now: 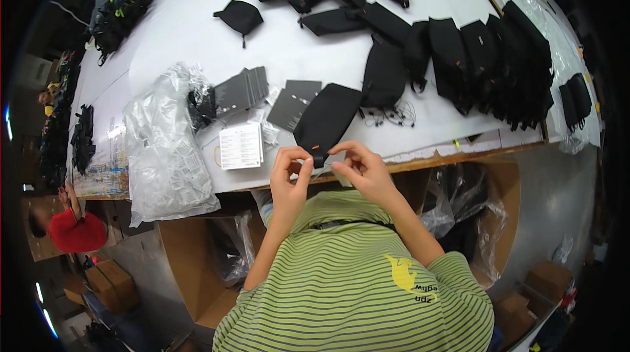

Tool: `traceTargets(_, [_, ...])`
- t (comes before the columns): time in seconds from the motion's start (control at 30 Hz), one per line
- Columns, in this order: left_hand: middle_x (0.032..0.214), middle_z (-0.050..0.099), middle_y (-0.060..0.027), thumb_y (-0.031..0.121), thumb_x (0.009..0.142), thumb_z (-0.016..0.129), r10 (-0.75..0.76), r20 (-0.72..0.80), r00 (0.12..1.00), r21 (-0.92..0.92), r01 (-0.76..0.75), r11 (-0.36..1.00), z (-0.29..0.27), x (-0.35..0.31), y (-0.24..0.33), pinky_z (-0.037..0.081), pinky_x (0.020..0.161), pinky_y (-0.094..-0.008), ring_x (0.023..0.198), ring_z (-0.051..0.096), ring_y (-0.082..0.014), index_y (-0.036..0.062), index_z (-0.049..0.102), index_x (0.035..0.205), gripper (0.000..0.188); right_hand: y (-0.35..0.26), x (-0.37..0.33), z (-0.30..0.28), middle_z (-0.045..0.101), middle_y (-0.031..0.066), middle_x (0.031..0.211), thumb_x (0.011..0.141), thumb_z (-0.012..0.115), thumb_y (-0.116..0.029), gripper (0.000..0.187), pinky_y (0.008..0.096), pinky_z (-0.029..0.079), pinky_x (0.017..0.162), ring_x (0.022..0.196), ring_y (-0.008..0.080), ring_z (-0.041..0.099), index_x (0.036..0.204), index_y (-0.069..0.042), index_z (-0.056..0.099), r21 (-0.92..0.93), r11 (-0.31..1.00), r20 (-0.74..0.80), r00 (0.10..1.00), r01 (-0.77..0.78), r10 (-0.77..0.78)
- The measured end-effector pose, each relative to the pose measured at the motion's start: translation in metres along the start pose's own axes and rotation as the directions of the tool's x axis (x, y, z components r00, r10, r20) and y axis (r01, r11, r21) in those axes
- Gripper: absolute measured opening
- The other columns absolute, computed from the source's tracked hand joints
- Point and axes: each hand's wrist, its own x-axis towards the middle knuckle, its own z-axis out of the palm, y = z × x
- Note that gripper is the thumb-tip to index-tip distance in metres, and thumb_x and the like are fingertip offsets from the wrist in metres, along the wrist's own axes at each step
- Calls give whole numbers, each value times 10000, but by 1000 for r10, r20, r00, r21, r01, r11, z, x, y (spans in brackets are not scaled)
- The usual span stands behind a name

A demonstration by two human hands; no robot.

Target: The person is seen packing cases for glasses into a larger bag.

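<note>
A black fabric pouch with a small orange tab lies at the table's near edge, its narrow end toward me. My left hand pinches the short black loop at that end. Close beside it, my right hand has thumb and index finger curled together at the same end; a thin pale strand seems to run there, too fine to name. Left of the pouch are dark grey cards and a white stack of printed tags. Thin black cords with small ends lie to its right.
A clear plastic bag of small pieces stands at the left. More black pouches line the right and far side of the white table. Open cardboard boxes with plastic liners sit below the edge. A person in red is far left.
</note>
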Motion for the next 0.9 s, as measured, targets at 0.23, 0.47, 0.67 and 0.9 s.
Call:
traceTargets(0.23, [749,553,-13,80,943,530,-239,115,964,-414,265,871,-18,-6,17,355,549,-170,589,438,-32,43,525,957,39,4,5,-18,602,51,826,877,610,-29,119,240,451,728,799,115,592,937,-42,508,407,914,33,999,10,-25])
traceTargets(0.47, [624,506,65,59,881,639,-230,153,961,-273,265,925,1,-2,15,218,465,-177,518,349,24,-5,628,941,89,2,-4,-8,685,142,810,878,597,-17,108,187,441,595,659,92,592,901,-53,497,448,892,-29,996,-60,81])
traceTargets(0.67, [548,425,97,36,856,662,-268,188,945,-175,300,938,4,-9,20,198,465,-183,498,304,26,-22,644,917,87,1,-4,15,665,76,802,831,691,-29,114,192,461,625,673,81,590,794,-9,585,325,946,-83,996,5,24])
traceTargets(0.9, [531,343,111,44,843,672,-277,115,954,-161,293,942,0,-7,23,155,460,-208,500,243,18,0,647,861,54,-8,8,18,655,29,720,842,699,-80,114,185,402,553,623,36,534,783,-21,620,351,935,-92,991,-55,93])
